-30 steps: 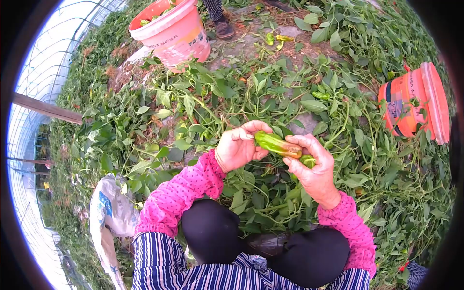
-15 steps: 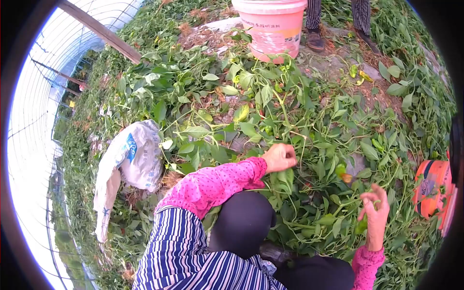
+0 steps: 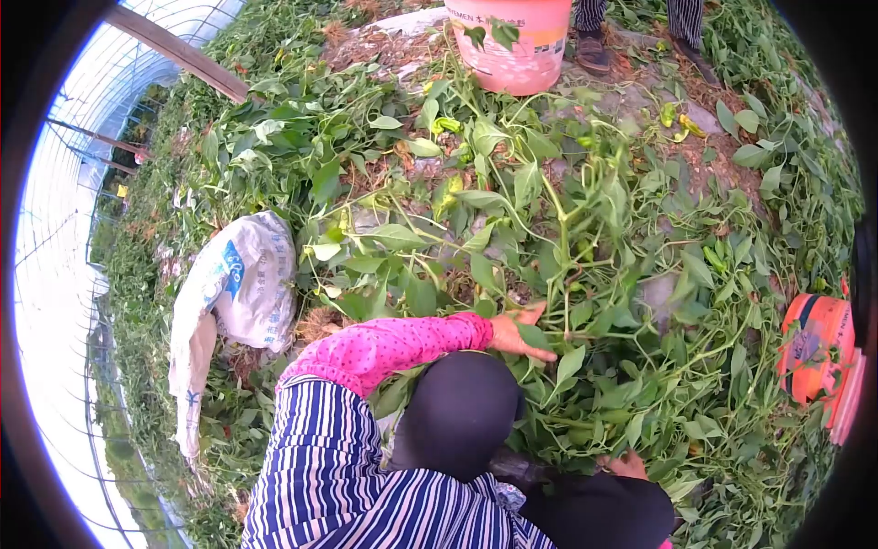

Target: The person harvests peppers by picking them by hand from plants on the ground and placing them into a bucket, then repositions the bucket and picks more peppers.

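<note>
My left hand (image 3: 519, 333), in a pink dotted sleeve, reaches into a leafy pepper plant (image 3: 565, 220). Thumb and fingers are spread, with leaves between and around them, close to the plant's stem. Down beside my right knee is my right hand (image 3: 627, 465), partly covered by the knee and foliage. Its fingers are too hidden to show whether they hold anything. Green leaves and stems lie all around both hands. A pale green pepper (image 3: 446, 124) shows among the leaves farther forward.
A pink bucket (image 3: 508, 55) stands ahead, with another person's shoes (image 3: 594, 53) beside it. On the left lies a white sack (image 3: 261, 284). An orange bucket (image 3: 809, 343) rests on its side at the right. A post (image 3: 178, 50) slants at upper left.
My left hand has opened and dropped slightly lower left. My right hand has moved down and left, towards my knee. The plant ahead has shifted, and the view has tilted slightly downward.
</note>
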Demonstrator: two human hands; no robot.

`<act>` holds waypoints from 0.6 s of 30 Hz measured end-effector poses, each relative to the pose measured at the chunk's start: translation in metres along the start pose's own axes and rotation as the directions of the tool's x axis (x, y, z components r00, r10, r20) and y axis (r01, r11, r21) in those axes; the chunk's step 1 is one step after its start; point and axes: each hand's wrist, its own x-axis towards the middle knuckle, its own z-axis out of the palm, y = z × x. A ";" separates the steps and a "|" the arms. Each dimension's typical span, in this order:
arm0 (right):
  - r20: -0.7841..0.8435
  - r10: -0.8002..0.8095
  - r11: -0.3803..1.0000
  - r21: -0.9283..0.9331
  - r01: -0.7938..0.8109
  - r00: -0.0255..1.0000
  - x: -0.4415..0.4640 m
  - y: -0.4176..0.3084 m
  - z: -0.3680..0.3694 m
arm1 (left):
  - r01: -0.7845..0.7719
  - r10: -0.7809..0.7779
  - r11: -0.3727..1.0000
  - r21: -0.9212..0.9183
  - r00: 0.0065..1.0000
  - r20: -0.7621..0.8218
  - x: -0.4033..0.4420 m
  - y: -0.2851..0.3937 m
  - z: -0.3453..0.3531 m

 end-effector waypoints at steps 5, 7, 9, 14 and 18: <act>-0.041 -0.022 0.719 0.693 0.045 0.999 0.067 0.020 0.025 | -0.262 0.263 0.964 0.046 0.964 -0.038 0.011 -0.015 0.026; -0.100 -0.071 0.595 0.794 0.123 0.992 0.094 -0.004 0.030 | -0.129 0.122 0.989 0.075 0.988 0.098 0.021 0.003 0.022; -0.166 -0.102 0.450 0.872 0.194 0.981 0.112 -0.038 0.032 | -0.031 -0.001 0.993 0.114 0.964 0.265 0.029 0.009 0.023; -0.090 -0.352 0.556 0.781 0.286 0.932 0.104 -0.103 0.010 | -0.076 0.055 0.996 0.052 0.944 0.326 0.027 0.018 -0.032; -0.042 -0.203 0.747 0.639 0.183 0.978 0.108 -0.083 -0.011 | -0.136 0.125 0.985 0.103 0.986 0.107 0.029 -0.048 -0.047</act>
